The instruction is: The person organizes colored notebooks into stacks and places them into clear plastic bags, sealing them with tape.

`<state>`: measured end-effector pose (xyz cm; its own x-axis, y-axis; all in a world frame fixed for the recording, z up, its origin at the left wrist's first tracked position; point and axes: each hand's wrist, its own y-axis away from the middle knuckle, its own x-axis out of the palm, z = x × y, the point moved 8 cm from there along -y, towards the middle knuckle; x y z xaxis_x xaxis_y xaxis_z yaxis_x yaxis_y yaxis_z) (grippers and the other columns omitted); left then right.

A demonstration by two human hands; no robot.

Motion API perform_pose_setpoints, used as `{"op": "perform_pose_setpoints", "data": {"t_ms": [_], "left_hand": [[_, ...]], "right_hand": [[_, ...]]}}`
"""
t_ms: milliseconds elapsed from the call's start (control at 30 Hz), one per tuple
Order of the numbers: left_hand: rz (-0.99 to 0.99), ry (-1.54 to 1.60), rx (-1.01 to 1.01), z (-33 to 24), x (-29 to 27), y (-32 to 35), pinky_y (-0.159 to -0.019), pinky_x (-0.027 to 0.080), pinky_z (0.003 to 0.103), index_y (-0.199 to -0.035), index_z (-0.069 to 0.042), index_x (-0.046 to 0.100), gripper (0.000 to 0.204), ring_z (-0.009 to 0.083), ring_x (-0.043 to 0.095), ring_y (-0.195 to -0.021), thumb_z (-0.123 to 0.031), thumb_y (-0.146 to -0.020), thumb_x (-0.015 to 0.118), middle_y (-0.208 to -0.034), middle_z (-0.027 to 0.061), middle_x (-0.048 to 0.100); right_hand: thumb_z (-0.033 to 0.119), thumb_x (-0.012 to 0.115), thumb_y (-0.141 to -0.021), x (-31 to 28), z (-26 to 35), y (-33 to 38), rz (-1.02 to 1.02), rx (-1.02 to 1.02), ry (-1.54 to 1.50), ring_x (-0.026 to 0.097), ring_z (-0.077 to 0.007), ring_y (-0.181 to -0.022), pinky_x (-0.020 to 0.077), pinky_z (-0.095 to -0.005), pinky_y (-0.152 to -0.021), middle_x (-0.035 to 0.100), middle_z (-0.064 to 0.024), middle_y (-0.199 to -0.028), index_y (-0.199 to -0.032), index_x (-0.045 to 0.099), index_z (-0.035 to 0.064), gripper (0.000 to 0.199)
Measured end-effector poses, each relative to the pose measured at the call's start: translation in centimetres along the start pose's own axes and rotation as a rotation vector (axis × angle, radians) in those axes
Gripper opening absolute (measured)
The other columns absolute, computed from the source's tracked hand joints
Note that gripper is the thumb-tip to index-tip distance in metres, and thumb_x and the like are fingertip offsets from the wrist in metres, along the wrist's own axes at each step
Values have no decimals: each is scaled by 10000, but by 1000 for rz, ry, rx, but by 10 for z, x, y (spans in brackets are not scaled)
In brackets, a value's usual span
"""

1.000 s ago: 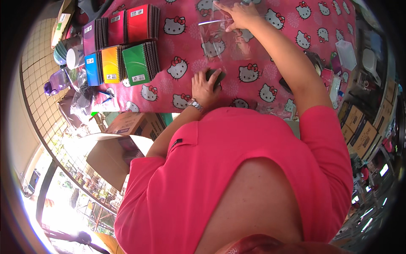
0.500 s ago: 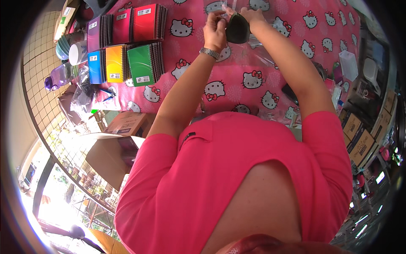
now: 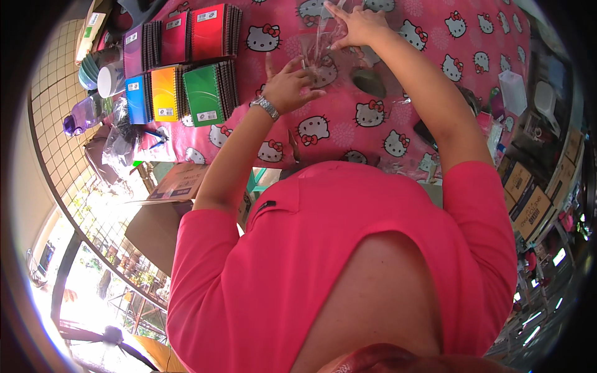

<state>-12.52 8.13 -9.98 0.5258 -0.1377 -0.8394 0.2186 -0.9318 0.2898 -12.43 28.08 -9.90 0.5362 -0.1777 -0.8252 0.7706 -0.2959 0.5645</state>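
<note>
My left hand (image 3: 290,87), a metal watch on its wrist, is over the tablecloth with its fingers spread and nothing in them. Farther away, my right hand (image 3: 362,26) reaches out with thumb and forefinger wide apart, over a clear plastic sheet or bag (image 3: 318,45). Whether its fingertips press on the plastic I cannot tell. Just below that hand a dark olive, rounded object (image 3: 368,81) rests on the table; its kind is unclear. To the left stand stacks of spiral notebooks, among them red (image 3: 208,31), green (image 3: 203,93), yellow (image 3: 165,93) and blue (image 3: 138,99).
A pink tablecloth (image 3: 342,133) with cat faces covers the table. At its left edge are a white tub (image 3: 111,79), a purple bottle (image 3: 84,115) and blue-handled pliers (image 3: 155,139). A clear plastic box (image 3: 512,93) stands at the right. Cardboard boxes (image 3: 177,183) sit below the left edge.
Both hands have let go of the dark rounded object, which now lies nearer me on the table. My left hand has drawn back toward the left and opened; the right hand's fingers have spread.
</note>
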Motion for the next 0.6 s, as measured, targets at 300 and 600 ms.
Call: {"op": "perform_pose_setpoints", "data": {"t_ms": [300, 600], "left_hand": [[-588, 36, -89, -20, -70, 9, -921, 390, 433, -839, -108, 670, 137, 277, 526, -1097, -238, -803, 643, -982, 32, 658], [-625, 359, 260, -55, -80, -12, -842, 487, 384, -1107, -98, 589, 351, 311, 571, -1013, -150, -766, 652, -1191, 106, 569]], "right_hand": [[476, 680, -765, -14, -25, 25, -344, -32, -375, 614, -308, -1000, 467, -433, -871, 623, -146, -1076, -1418, 315, 275, 775], [279, 617, -822, 25, -30, 86, -676, 160, -516, 616, -348, -884, 483, -420, -804, 630, -133, -1017, -1057, 624, 74, 312]]}}
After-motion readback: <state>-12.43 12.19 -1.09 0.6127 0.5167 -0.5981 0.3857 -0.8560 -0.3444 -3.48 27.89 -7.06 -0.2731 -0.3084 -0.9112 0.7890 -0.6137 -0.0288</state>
